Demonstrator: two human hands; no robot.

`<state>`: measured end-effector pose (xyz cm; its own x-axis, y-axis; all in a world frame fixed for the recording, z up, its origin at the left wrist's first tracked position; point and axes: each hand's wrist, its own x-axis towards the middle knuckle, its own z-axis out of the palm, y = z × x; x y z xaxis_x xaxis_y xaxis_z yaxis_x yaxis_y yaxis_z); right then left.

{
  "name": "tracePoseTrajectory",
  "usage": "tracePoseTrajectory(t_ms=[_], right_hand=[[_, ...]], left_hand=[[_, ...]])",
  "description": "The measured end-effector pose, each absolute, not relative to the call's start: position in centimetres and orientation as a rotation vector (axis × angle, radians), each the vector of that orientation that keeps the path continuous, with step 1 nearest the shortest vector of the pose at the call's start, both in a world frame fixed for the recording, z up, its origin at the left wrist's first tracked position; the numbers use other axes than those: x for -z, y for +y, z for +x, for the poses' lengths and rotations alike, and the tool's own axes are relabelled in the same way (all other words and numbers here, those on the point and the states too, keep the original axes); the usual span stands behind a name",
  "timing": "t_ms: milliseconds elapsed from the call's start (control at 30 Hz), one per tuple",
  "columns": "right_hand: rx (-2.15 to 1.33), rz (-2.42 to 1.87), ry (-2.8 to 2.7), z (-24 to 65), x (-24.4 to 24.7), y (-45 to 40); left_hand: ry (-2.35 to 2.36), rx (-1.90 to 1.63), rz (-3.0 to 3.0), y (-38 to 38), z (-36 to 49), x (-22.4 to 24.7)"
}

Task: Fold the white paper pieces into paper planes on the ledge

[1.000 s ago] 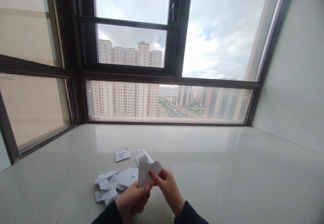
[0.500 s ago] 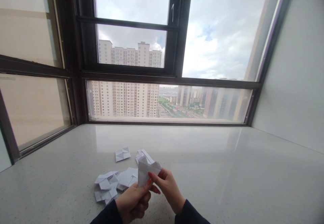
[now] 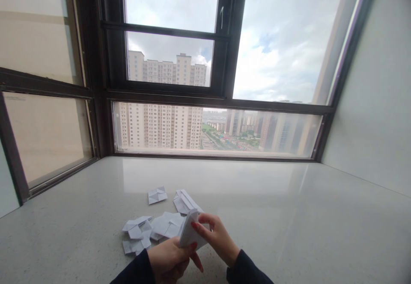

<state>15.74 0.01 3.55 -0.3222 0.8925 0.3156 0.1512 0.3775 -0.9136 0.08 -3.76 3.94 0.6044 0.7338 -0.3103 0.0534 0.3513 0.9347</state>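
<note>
1. My left hand (image 3: pixel 170 256) pinched the paper (image 3: pixel 189 235) low down; my right hand (image 3: pixel 220 240) held its right side, thumb on the near face.
2. The paper was tilted up above the sill (image 3: pixel 282 220), white, layered and partly folded, I judged; how many folds were left I couldn't tell.
3. Beyond my left hand, a heap (image 3: pixel 138 233) of folded pieces overlapped, seemingly done.
4. Farther off lay a creased square (image 3: pixel 157 195), apart and flat, looking finished too.
</note>
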Motion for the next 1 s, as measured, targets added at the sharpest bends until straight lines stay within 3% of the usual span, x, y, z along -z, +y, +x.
tracePoseTrajectory(t_ms=[200,433,1000], right_hand=[[-1.161,-0.881,-1.794,15.7,-3.7,-0.1],[-1.571,-0.667,-1.678,15.4,-4.1,-0.1],[-1.607,-0.847,-1.568,16.0,-3.9,0.3]], left_hand=[[0.844,-0.385,1.266,-2.8,-0.8,-2.8],[0.784,-0.334,1.24,-2.8,-1.2,-2.8],[0.489,-0.234,1.124,-3.5,-0.6,-5.1]])
